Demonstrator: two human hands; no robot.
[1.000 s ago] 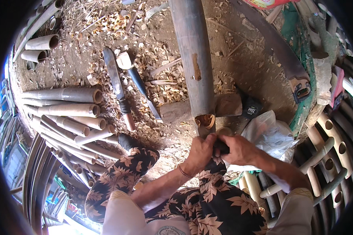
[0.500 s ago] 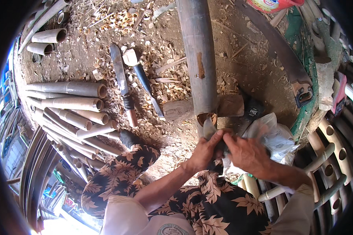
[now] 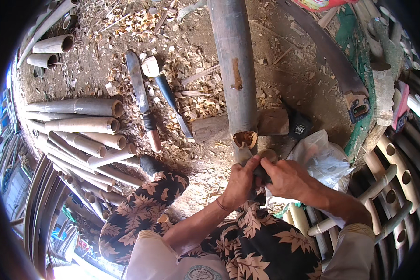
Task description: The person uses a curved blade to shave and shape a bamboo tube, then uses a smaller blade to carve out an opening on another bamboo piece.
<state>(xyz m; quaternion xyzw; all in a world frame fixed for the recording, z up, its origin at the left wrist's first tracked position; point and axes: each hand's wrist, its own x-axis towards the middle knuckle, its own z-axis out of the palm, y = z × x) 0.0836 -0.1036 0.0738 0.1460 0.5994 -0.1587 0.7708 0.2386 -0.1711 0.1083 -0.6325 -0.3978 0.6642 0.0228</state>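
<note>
My left hand (image 3: 239,184) and my right hand (image 3: 287,178) are closed close together at the near end of a thick grey bamboo pole (image 3: 234,70). From between the fingers a grey, blade-like tool (image 3: 242,153) points up to the pole's open cut end (image 3: 245,139). A rounded brownish piece (image 3: 268,155) shows at the right fingertips; its kind is unclear. Most of what both hands grip is hidden by the fingers. The pole lies away from me across a short log (image 3: 210,129).
Left of the pole lie a long knife (image 3: 142,93) and a dark-handled bladed tool (image 3: 165,91) among wood shavings. Cut bamboo tubes (image 3: 79,107) are stacked at left. To the right are a handsaw (image 3: 340,70), a clear plastic bag (image 3: 323,156) and bamboo pieces with holes (image 3: 396,161).
The blurred right hand has come to rest nearer the left one, and the rounded piece now shows at its fingertips. The blade-like tool has shifted slightly, uncovering more of the pole's end.
</note>
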